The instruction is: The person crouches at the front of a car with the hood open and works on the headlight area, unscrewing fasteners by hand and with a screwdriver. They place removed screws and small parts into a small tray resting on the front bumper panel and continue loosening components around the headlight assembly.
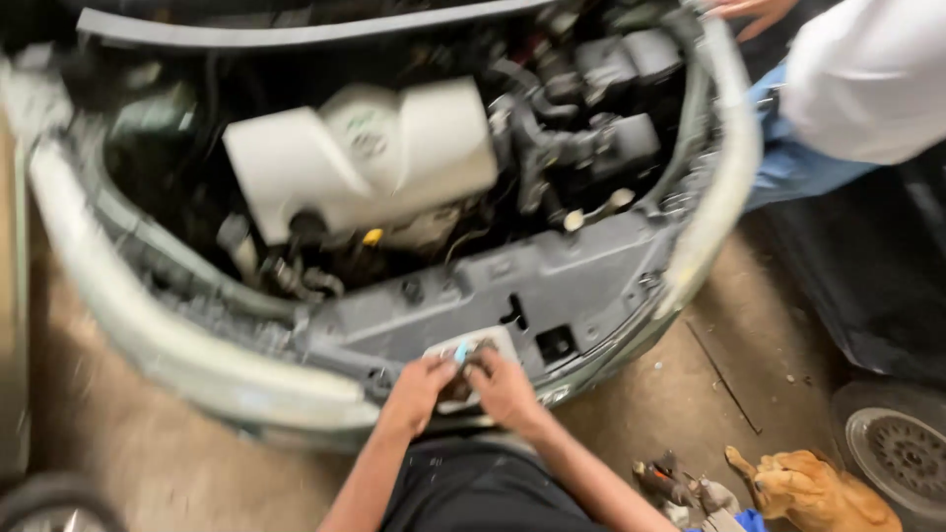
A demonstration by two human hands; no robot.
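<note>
Left hand [422, 386] and right hand [501, 384] seen pressed on small white tray [490, 340] at car's front panel [552, 281]; grips blurred, cannot be told

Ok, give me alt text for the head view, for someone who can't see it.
Both hands, left hand and right hand, meet on a small pale tray on the front panel of an open engine bay, white engine cover behind. Another person stands at right; the picture is motion-blurred.

Whole view motion-blurred; small thing [461, 352] between both hands unclear; co-worker [857, 79] cut off top right.
</note>
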